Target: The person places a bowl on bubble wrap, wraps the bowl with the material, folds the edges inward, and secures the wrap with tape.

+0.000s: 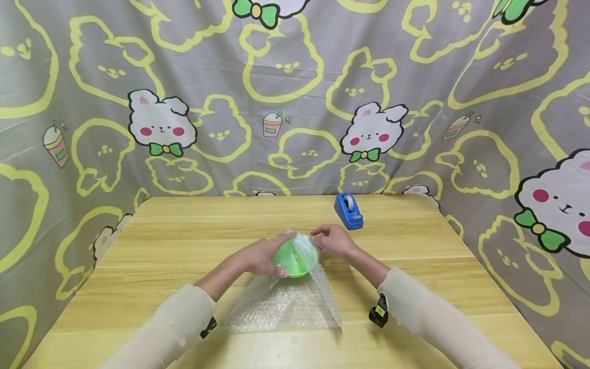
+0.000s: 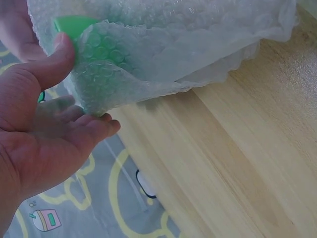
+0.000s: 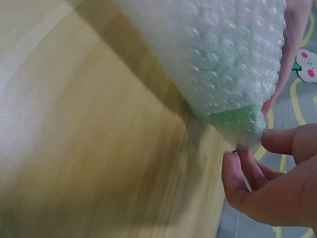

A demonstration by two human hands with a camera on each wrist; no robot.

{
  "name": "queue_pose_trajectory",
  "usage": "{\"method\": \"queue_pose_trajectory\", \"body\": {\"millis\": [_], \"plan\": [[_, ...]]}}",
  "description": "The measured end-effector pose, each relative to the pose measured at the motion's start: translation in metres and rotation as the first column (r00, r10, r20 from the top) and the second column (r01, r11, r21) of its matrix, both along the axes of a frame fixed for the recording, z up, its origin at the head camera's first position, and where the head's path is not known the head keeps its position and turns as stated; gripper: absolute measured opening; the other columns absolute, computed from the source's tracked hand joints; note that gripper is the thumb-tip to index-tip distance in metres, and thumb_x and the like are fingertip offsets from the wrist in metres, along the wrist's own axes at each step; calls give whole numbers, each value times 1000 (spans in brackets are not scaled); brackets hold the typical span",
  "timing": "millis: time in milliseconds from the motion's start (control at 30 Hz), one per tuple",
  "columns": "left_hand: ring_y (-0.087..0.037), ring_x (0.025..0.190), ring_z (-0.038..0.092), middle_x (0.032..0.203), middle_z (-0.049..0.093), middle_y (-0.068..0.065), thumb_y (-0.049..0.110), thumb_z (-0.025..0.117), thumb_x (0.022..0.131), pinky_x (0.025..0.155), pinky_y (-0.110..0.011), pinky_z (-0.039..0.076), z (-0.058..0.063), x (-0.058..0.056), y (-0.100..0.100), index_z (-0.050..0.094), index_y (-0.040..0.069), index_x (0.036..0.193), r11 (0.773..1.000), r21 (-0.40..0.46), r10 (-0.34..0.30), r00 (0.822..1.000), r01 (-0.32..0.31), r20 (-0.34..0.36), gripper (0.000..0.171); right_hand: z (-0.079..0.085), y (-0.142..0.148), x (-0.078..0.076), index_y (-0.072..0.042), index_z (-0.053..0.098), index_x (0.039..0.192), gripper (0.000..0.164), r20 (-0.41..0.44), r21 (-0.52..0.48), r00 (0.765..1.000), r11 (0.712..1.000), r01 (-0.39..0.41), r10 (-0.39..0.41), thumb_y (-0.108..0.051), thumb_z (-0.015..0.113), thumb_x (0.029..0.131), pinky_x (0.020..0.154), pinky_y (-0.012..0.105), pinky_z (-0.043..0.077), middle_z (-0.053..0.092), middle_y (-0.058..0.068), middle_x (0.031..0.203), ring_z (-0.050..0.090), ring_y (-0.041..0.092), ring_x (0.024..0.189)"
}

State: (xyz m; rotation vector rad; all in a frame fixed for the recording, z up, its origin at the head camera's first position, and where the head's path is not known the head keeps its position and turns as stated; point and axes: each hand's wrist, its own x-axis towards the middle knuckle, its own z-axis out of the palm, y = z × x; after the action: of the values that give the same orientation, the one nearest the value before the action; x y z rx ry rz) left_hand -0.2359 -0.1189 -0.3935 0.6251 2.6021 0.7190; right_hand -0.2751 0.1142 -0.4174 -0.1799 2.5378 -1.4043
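A round green bowl (image 1: 297, 267) sits near the middle of the table, partly covered by clear bubble wrap (image 1: 283, 307). Folds of the wrap cross the bowl's top, and a wide flap spreads toward the near side. My left hand (image 1: 265, 255) holds the bowl from the left; the left wrist view shows the thumb on the green rim (image 2: 74, 25) and fingers beneath the wrapped side. On the right, my right hand (image 1: 335, 240) pinches the wrap at the bowl's far right side, thumb and fingertips close to a wrapped green part (image 3: 235, 119).
A blue tape dispenser (image 1: 349, 211) with a roll of clear tape stands behind the right hand. The wooden table (image 1: 184, 220) meets a patterned grey curtain (image 1: 221, 169) at its back and sides.
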Motion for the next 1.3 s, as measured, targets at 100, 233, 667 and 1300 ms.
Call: {"method": "queue_pose_trajectory", "body": {"millis": [100, 233, 667, 1300], "plan": [[-43, 139, 46, 161, 40, -15, 21, 84, 84, 111, -59, 41, 0, 0, -1, 27, 23, 161, 1000, -2, 1, 1000, -1, 0, 96, 0, -2, 4, 3, 67, 126, 37, -49, 18, 999, 1000, 7, -6, -17, 69, 96, 71, 34, 59, 75, 16, 103, 71, 30, 88], [-43, 137, 48, 160, 41, -15, 22, 84, 84, 110, -58, 42, -1, 0, -1, 27, 23, 161, 1000, -2, 4, 1000, -4, -11, 95, 0, -2, 6, 2, 65, 129, 40, -46, 9, 999, 1000, -2, 3, -20, 70, 96, 73, 38, 61, 75, 19, 109, 73, 25, 86], [-42, 128, 55, 153, 46, -24, 21, 83, 85, 107, -55, 45, -2, -4, 2, 27, 19, 161, 1000, 15, -10, 999, 10, -34, 95, -5, -3, 2, -5, 71, 125, 32, -35, 20, 999, 999, 27, -26, -20, 70, 96, 74, 32, 60, 76, 12, 107, 71, 18, 87], [-44, 136, 49, 161, 39, -15, 20, 84, 84, 112, -57, 41, -2, -14, 4, 28, 24, 161, 1000, -2, 17, 1000, -17, -26, 96, -2, 3, 14, 5, 48, 145, 65, -104, 174, 992, 983, -58, 77, -27, 73, 94, 87, 42, 59, 70, 20, 120, 68, 34, 111]]}}
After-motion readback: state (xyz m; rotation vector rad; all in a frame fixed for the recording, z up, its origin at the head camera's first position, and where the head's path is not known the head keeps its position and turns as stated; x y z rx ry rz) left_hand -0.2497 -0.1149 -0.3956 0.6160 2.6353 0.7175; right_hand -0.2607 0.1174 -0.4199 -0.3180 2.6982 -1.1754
